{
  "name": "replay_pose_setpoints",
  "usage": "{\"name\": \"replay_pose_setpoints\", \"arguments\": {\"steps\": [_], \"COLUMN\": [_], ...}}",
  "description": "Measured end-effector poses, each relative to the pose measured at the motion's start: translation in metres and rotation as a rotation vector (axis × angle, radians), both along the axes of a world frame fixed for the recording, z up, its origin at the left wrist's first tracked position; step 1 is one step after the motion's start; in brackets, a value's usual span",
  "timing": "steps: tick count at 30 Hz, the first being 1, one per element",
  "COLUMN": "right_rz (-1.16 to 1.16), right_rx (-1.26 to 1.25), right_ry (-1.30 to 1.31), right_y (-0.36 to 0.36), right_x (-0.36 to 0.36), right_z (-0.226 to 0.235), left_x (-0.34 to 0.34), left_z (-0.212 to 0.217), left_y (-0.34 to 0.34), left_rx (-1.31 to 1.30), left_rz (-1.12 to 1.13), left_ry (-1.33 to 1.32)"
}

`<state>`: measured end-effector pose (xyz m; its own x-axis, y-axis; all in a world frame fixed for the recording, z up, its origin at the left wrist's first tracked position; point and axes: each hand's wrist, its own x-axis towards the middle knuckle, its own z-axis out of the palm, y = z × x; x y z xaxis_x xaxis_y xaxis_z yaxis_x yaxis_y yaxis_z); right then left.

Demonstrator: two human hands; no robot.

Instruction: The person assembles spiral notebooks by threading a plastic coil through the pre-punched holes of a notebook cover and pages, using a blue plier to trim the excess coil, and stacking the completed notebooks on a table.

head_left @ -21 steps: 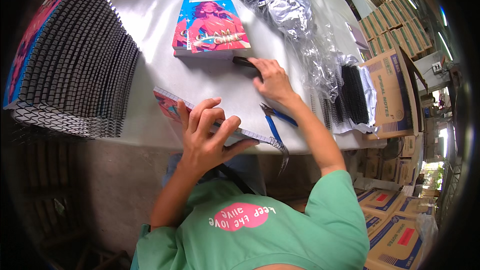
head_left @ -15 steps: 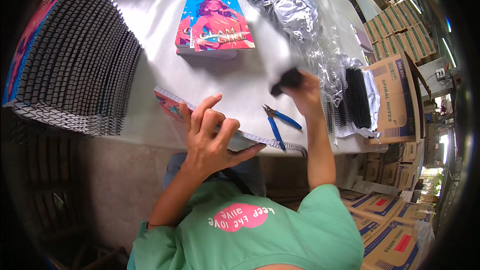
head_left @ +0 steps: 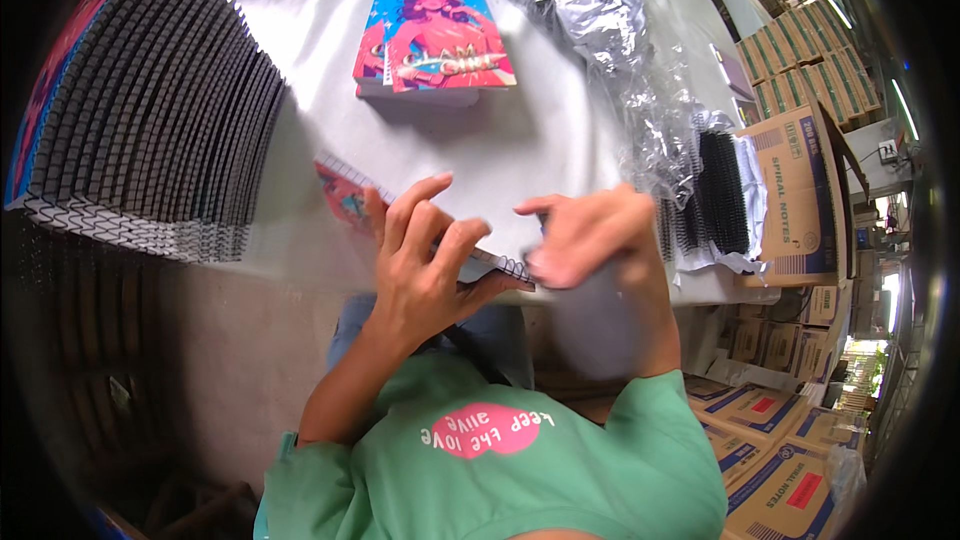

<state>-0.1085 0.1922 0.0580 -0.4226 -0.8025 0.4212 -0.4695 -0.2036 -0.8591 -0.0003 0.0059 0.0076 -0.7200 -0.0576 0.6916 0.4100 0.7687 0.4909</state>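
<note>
My left hand (head_left: pixel 415 250) is closed around a notebook (head_left: pixel 345 198) with a pink and blue cover, tilted at the table's front edge. Thumb and fingers press on either side of its bound edge. A thin wire spiral (head_left: pixel 515 268) runs through the holes at its right end. Right beside that end, my right hand (head_left: pixel 595 235) is smeared by motion, its fingertips close to the spiral. Below the right hand hangs a grey blur (head_left: pixel 600 325) that I cannot make out. Farther back lies a stack of illustrated notebook covers and pages (head_left: pixel 440 40).
On the left stands a tall pile of spiral-bound notebooks (head_left: pixel 150 120). Crumpled clear plastic (head_left: pixel 640 90) and black spiral coils (head_left: pixel 722 190) lie on the right, by an open cardboard box (head_left: pixel 790 190). More cartons (head_left: pixel 790 480) stand at the lower right.
My right hand has come down and left to the notebook's right end; the black thing it held is no longer distinct. The blue-handled cutters are now hidden. My left hand keeps its hold.
</note>
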Motion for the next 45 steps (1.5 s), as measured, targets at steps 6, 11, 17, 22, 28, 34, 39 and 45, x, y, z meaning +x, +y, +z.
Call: {"name": "replay_pose_setpoints", "arguments": {"steps": [6,11,17,22,28,34,39,45], "right_rz": [0.126,-0.312,-0.202,-0.504,-0.473,-0.419,-0.186,-0.029], "right_rx": [-0.267,-0.131,-0.135,0.193,0.207,0.209,0.225,0.049], "right_ry": [-0.182,-0.248,-0.228,0.086,0.037,-0.036,0.012,0.144], "right_y": [-0.022,-0.029,-0.053,-0.073,-0.089,-0.099,-0.107,-0.123], "right_x": [0.01,0.006,-0.004,-0.011,-0.013,-0.018,-0.01,-0.011], "right_z": [0.001,-0.014,-0.015,-0.008,-0.009,-0.011,-0.008,-0.004], "left_x": [-0.004,-0.008,-0.015,-0.015,-0.014,-0.019,-0.021,-0.024], "left_z": [-0.002,0.015,0.014,0.01,-0.001,-0.013,-0.023,-0.032], "left_y": [-0.004,-0.053,-0.057,-0.062,-0.067,-0.072,-0.075,-0.079], "left_rx": [-0.02,-0.04,0.015,0.109,0.313,0.581,0.681,0.854], "left_rz": [0.025,0.21,0.129,0.088,0.049,0.017,-0.05,-0.105], "left_ry": [0.063,0.002,0.084,0.089,0.015,-0.002,-0.006,-0.09]}}
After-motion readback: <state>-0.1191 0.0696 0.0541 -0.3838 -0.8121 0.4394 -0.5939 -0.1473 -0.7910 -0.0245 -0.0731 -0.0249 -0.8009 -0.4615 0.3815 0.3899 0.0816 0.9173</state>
